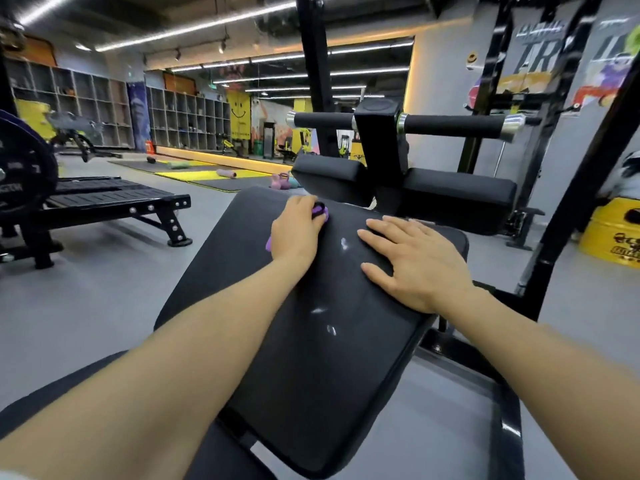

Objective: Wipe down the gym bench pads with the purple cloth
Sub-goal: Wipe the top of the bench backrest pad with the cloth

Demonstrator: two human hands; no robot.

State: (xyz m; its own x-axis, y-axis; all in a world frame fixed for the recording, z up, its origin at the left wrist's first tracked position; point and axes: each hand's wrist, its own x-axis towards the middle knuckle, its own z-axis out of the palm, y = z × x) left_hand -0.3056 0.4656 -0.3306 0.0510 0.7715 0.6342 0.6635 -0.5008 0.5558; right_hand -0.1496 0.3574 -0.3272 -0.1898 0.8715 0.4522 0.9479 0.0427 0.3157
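Left hand [297, 226] curled over a bunched purple cloth [319, 213], gripping it and pressing it onto the far part of a large black padded vinyl bench pad [311, 358]; only bits of cloth show, at the fingertips and by the heel of the hand. Right hand [414, 263] flat on the same pad to the right, fingers straight and spread, palm down, holding nothing, well apart from the cloth. Pad surface has a few pale shiny smears between and below the hands. Just beyond the pad: two smaller black rectangular cushions [460, 190] either side of a black metal upright post [377, 140], with a black foam roller bar [453, 125] with chrome ends across it. Left background: black flat bench with slatted top [114, 199], grey floor [104, 289]. Right: yellow drum [613, 233] on the floor.
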